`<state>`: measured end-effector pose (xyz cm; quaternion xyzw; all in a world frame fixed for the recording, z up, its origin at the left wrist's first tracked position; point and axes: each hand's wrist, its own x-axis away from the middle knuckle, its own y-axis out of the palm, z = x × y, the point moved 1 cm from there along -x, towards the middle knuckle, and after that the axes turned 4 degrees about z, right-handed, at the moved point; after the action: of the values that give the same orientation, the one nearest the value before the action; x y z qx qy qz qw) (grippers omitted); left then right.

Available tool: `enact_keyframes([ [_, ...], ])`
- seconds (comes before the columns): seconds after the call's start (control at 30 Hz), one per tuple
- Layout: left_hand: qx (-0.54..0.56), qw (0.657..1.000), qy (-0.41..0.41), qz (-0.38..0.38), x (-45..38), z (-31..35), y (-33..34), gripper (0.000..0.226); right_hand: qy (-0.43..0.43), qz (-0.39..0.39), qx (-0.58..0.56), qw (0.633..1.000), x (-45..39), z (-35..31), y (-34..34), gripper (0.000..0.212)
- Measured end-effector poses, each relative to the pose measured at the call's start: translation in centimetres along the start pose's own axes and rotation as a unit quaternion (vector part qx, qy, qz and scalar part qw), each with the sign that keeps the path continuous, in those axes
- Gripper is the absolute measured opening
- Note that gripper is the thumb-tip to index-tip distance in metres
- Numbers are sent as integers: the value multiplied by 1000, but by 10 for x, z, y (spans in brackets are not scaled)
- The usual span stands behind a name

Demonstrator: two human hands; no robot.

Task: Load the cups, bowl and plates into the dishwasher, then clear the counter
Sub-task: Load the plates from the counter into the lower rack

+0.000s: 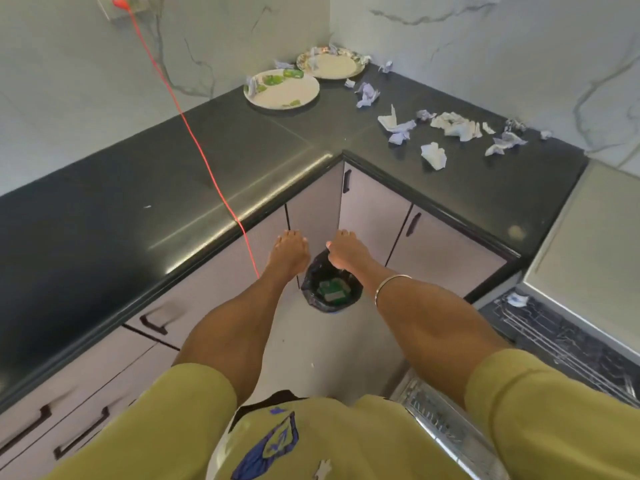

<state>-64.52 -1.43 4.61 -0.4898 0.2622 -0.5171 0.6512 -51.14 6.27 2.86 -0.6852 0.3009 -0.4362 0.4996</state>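
Hands (289, 252) (346, 251) over bin (330, 289), right pinching its liner, plates (282, 90) on counter (104, 202)

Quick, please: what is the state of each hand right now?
Left hand: open, fingers extended, holding nothing.
Right hand: fingers pinch the black bin bag at its rim.
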Motion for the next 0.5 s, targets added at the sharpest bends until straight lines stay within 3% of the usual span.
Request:
enact_keyframes([
  [0.13, 19, 999, 38, 21, -53, 6, -8, 48, 11, 46, -60, 997, -45, 3, -18, 47],
  [0.3, 3, 997, 70, 36, -136, 11, -22, 52, 25, 163, -154, 974, -103, 2, -55, 34],
  [0.5, 0, 995, 87, 46, -243, 12, -42, 49, 33, 166, -124, 978, -187, 9, -97, 40],
])
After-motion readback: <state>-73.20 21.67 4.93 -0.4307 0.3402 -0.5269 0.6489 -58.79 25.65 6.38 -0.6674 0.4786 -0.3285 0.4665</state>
